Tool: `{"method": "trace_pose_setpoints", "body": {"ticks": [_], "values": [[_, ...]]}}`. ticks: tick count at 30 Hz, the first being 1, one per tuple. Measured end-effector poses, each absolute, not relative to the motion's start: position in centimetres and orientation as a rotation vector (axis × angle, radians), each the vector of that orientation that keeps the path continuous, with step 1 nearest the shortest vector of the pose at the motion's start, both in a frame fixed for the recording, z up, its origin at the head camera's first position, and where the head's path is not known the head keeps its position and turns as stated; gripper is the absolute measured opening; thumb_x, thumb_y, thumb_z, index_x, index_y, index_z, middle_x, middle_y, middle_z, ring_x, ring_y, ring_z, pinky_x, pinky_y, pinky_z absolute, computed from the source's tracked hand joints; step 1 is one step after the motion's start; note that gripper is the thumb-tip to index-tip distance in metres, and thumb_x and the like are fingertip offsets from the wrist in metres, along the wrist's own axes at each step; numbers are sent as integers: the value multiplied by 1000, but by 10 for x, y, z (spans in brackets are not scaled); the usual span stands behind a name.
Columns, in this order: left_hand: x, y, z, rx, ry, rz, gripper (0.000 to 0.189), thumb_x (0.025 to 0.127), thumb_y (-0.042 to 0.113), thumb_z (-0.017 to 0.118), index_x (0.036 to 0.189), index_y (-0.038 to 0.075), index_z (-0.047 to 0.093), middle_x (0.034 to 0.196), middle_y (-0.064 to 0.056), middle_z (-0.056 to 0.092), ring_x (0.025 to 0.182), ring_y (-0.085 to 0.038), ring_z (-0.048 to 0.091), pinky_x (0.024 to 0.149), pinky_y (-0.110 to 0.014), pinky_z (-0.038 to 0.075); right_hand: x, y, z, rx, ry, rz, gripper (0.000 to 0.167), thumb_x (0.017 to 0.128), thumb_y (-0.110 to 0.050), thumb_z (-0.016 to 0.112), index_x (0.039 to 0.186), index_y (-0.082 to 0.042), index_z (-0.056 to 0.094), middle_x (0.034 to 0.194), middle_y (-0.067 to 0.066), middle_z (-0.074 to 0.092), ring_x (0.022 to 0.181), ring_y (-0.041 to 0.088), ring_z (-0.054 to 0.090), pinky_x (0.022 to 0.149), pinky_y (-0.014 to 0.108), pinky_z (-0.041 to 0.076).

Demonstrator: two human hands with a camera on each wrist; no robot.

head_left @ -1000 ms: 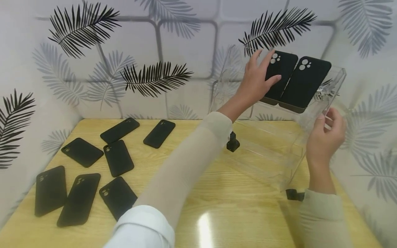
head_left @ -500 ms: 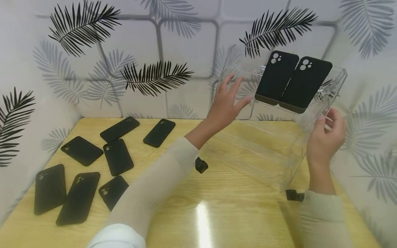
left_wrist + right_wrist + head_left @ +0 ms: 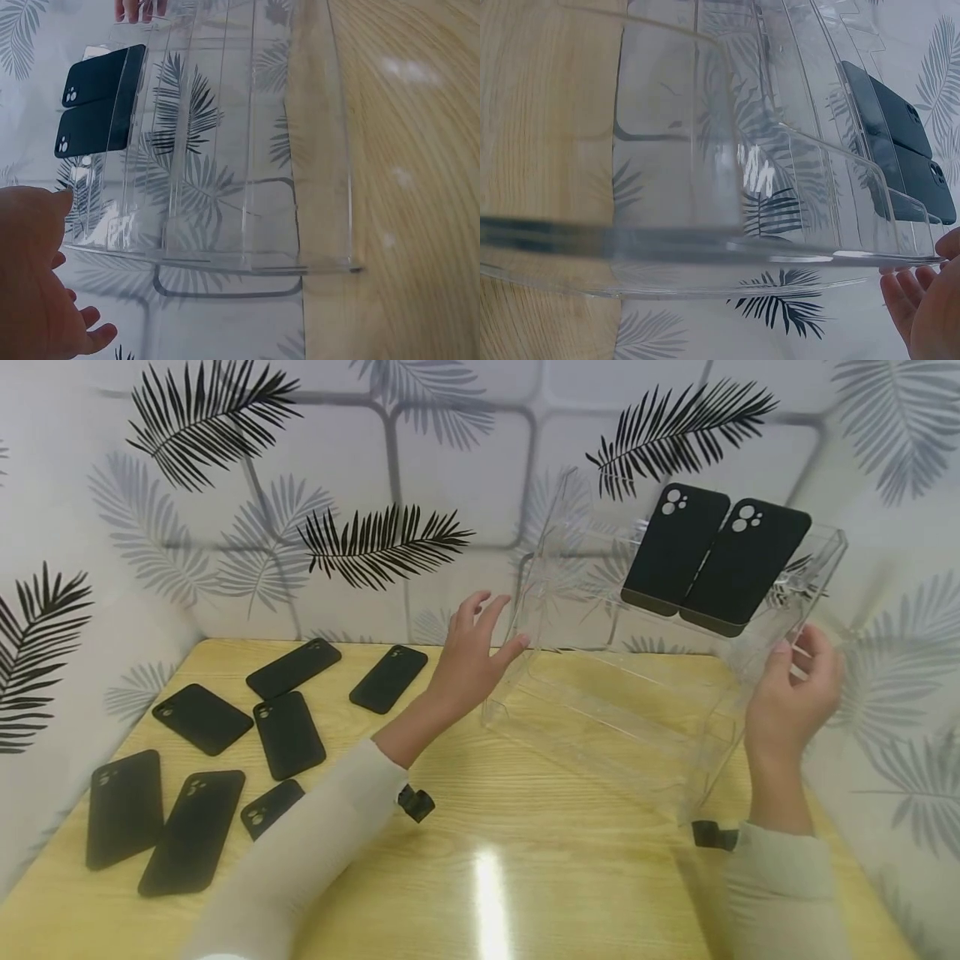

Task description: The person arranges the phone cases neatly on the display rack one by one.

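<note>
Two black phone cases, a left one point(image 3: 673, 547) and a right one point(image 3: 748, 564), lean side by side on the top tier of a clear stepped display stand point(image 3: 600, 714). Their camera cutouts are at the upper left. My right hand point(image 3: 791, 714) pinches the stand's right side panel between thumb and fingers, as the right wrist view shows at the panel edge point(image 3: 840, 259). At the stand's left side my left hand point(image 3: 467, 667) is in the air with relaxed, spread fingers, its thumb overlapping the left panel in the head view. It holds nothing.
Several more black phone cases lie on the wooden table point(image 3: 570, 877) at the left, among them one point(image 3: 387, 679) near the back edge and one point(image 3: 272, 808) partly behind my left sleeve. A leaf-patterned covering point(image 3: 450, 468) rises behind the table and at both sides.
My left hand has let go of the left phone case on the top tier and moved left and down past the stand's left side. The right hand keeps its hold on the stand.
</note>
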State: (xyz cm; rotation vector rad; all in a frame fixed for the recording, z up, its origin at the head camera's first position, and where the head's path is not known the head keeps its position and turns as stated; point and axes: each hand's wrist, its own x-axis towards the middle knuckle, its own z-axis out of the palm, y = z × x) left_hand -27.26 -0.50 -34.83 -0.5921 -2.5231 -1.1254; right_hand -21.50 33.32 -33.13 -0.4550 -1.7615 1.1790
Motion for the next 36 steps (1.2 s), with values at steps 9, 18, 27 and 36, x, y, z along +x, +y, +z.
{"method": "trace_pose_setpoints", "body": {"ticks": [9,18,27,36], "values": [[-277,-61,-382,-581,-2664,-1089,68,102,48,56,158,18,34,163,-12,23,149,-35,27,114,-57,34,-214,333,-331,-455,-1753,1190,31,102,-18,56,132,-16,65,117,-14,58,106,-1,56,92,20,46],[-318,-117,-422,-589,-2896,-1010,72,102,49,54,161,22,24,165,-13,18,153,-36,20,117,-59,29,-217,340,-335,-434,-1755,1187,30,102,-21,56,131,-20,65,116,-17,57,107,0,56,92,20,46],[-356,-141,-442,-565,-3013,-735,68,104,46,52,160,16,29,163,-20,22,148,-44,26,116,-63,27,-217,338,-335,-416,-1732,1182,31,101,-17,57,131,-14,66,114,-15,58,104,-1,56,90,20,45],[-379,-141,-448,-502,-3102,-648,69,104,49,51,160,15,29,165,-22,17,151,-47,16,117,-65,24,-216,341,-338,-434,-1775,1176,31,102,-25,56,131,-23,65,117,-17,58,107,-1,56,92,20,45]]}}
